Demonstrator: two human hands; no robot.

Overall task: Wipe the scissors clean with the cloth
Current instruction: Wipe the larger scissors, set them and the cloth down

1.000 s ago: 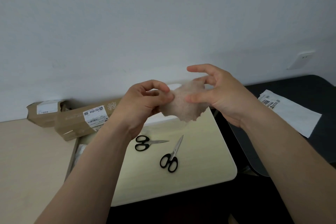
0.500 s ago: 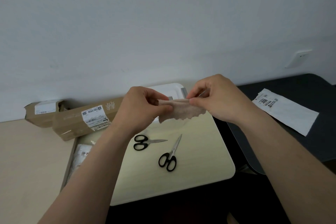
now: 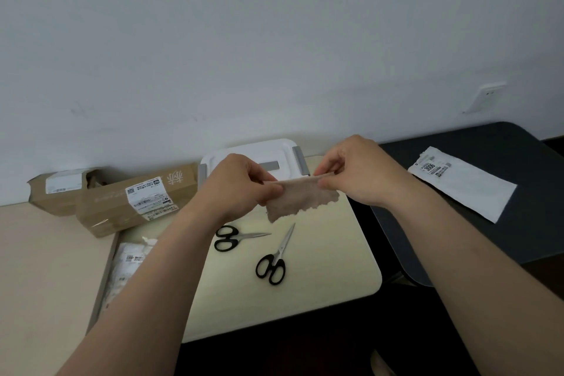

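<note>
A small beige cloth (image 3: pixel 297 200) with a ragged lower edge hangs in the air above the pale table (image 3: pixel 323 278). My left hand (image 3: pixel 236 185) pinches its left end and my right hand (image 3: pixel 355 172) pinches its upper right corner, so the top edge is stretched between them. Two pairs of black-handled scissors lie shut on the table below. The left scissors (image 3: pixel 233 238) point right. The right scissors (image 3: pixel 276 259) point up and away from me. Neither hand touches the scissors.
A white lidded box (image 3: pixel 283 151) stands behind the hands by the wall. Two cardboard parcels (image 3: pixel 134 201) lie at the left. A plastic-wrapped packet (image 3: pixel 128 262) sits left of the table. On the dark table (image 3: pixel 488 247) to the right lies a white mailer bag (image 3: pixel 464 183).
The cloth was held spread open and higher; now it is folded narrower and pulled taut between both hands, which have moved lower and further apart. The scissors have not moved.
</note>
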